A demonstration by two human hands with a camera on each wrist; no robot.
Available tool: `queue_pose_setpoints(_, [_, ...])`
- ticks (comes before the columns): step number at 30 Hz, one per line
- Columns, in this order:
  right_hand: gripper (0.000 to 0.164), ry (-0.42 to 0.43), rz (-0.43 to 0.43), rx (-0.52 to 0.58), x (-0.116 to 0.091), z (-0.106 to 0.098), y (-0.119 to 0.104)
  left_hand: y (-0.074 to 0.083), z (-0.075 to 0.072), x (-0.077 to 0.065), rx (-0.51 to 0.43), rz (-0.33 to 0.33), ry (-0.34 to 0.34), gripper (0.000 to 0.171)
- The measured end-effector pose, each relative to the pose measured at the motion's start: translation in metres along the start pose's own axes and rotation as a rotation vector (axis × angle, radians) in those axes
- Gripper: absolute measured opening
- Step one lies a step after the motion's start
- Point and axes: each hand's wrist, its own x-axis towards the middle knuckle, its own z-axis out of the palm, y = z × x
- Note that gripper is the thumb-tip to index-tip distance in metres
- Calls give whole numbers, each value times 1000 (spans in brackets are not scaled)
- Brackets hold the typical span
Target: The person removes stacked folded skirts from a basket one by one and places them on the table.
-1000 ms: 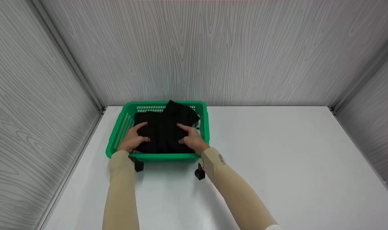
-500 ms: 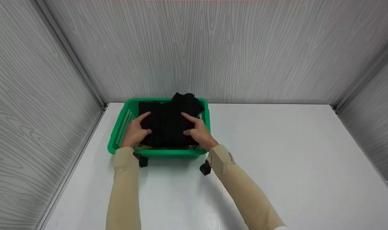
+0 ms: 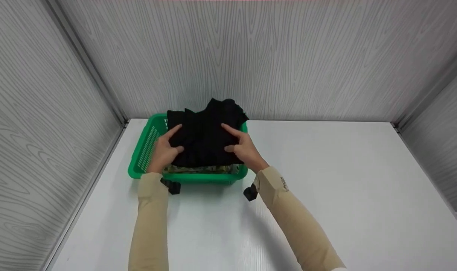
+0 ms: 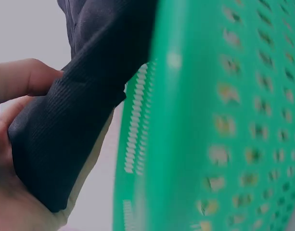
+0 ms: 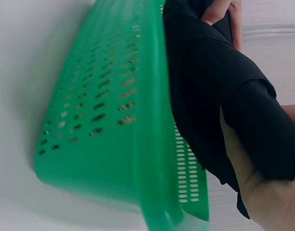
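A bundle of black ribbed cloth, perhaps a folded garment, is held between both hands above the green basket. My left hand grips its left side, with the thumb on top and other fingers underneath, as the left wrist view shows. On the right side, my right hand holds the cloth the same way; in the right wrist view its fingers pass under the fold. Below the bundle, patterned cloth shows inside the basket. The black cloth's exact kind cannot be told.
The basket stands on a white table near the back wall, at the left. A grey wood-grain panel rises along the left side. Black wrist cameras hang by the beige sleeves.
Both hands have raised the black cloth from inside the basket to above its rim, drifting slightly right and away. More of the patterned cloth underneath now shows.
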Motion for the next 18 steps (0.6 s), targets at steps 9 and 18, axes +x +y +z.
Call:
queue_pose_setpoints(9, [77, 24, -63, 6, -11, -38, -13, 31, 23, 6, -75, 69, 16, 74])
queue_pose_setpoints(18, [77, 78, -105, 16, -33, -77, -9, 50, 63, 9, -111, 106, 11, 71])
